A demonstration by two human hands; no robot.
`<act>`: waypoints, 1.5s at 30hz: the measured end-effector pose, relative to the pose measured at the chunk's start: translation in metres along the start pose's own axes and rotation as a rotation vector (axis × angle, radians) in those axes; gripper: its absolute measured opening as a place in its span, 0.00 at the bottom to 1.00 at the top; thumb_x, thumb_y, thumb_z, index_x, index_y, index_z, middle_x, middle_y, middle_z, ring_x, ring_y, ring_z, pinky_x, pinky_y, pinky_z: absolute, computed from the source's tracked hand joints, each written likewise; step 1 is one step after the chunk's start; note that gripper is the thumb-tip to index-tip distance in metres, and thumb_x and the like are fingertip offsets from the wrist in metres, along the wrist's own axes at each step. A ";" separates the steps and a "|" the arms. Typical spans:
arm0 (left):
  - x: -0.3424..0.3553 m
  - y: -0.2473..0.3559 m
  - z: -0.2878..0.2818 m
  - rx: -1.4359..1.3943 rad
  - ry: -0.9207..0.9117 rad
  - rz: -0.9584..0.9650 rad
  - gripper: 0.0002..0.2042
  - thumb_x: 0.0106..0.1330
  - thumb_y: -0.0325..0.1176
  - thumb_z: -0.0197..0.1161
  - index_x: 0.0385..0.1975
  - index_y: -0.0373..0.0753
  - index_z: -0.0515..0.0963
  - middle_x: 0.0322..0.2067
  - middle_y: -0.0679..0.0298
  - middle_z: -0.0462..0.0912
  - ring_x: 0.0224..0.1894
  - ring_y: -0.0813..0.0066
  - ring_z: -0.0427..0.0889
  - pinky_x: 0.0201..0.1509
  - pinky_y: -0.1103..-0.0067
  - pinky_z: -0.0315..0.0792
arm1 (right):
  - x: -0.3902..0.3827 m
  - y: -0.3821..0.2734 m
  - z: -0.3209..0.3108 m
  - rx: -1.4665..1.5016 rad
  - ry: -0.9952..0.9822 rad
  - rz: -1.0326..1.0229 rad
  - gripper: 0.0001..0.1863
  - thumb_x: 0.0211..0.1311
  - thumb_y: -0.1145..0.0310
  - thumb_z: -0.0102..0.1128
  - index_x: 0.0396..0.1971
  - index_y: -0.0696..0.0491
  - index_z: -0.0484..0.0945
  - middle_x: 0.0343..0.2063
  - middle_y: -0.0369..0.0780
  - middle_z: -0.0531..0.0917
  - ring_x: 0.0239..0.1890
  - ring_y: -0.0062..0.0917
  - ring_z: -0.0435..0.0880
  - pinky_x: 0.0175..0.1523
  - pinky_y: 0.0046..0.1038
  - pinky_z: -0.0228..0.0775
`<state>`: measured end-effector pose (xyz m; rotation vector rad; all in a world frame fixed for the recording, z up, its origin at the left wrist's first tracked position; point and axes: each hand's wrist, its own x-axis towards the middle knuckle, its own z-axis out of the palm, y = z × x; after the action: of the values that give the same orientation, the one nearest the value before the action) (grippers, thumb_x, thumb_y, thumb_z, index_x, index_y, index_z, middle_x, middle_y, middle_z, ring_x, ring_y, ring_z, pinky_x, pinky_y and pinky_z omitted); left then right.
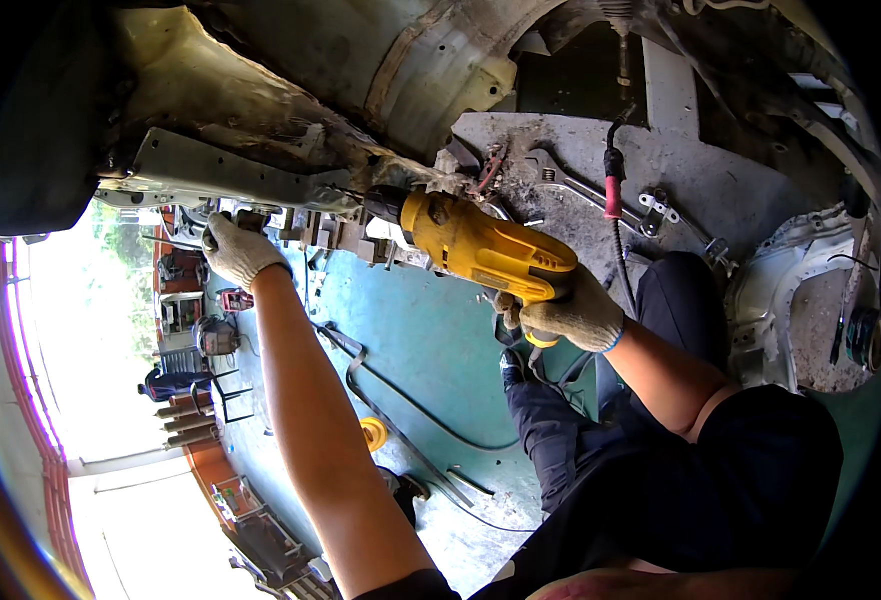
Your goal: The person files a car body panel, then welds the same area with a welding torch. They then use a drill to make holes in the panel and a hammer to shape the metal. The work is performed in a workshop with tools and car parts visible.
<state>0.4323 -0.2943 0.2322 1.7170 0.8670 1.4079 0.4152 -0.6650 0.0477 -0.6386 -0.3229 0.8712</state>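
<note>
A yellow-and-black power drill (490, 255) is held in my gloved right hand (575, 310), fingers wrapped round its handle. Its bit points left at a pale metal rail (220, 165) on the underside of a vehicle body; I cannot tell whether the tip touches it. My gloved left hand (240, 255) is just below that rail, fingers curled on something dark that I cannot make out, left of the drill's nose. A steel adjustable wrench (582, 188) and a cable with a red sleeve (612, 197) lie or hang behind the drill.
A rusty wheel arch (440, 60) is overhead, a white metal panel (765, 330) at right. My legs are below, near hoses (420, 430) and a yellow reel (375, 433) on the green floor (425, 365). Another person (170, 385) in dark clothes is by machines at far left.
</note>
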 end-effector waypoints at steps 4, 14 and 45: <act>-0.001 0.001 0.001 -0.035 0.024 -0.024 0.20 0.69 0.43 0.59 0.43 0.27 0.83 0.36 0.54 0.87 0.32 0.66 0.85 0.36 0.69 0.77 | 0.000 0.000 0.000 0.014 -0.003 0.025 0.33 0.57 0.79 0.64 0.66 0.54 0.72 0.43 0.40 0.87 0.40 0.22 0.86 0.43 0.25 0.78; -0.001 0.000 0.001 -0.052 0.001 0.006 0.21 0.69 0.44 0.59 0.45 0.27 0.77 0.39 0.52 0.82 0.34 0.63 0.83 0.36 0.68 0.78 | 0.004 0.004 -0.002 0.055 -0.006 -0.028 0.35 0.55 0.81 0.60 0.67 0.55 0.70 0.43 0.42 0.87 0.40 0.24 0.87 0.47 0.28 0.79; 0.002 -0.004 -0.001 0.000 0.001 -0.016 0.23 0.69 0.44 0.58 0.44 0.24 0.77 0.38 0.50 0.83 0.33 0.63 0.83 0.33 0.69 0.79 | 0.010 -0.007 -0.003 0.158 -0.034 0.023 0.25 0.53 0.81 0.61 0.54 0.57 0.78 0.33 0.40 0.84 0.30 0.23 0.82 0.37 0.27 0.77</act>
<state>0.4318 -0.2907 0.2297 1.7064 0.8789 1.3983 0.4271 -0.6612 0.0502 -0.4820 -0.2749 0.9210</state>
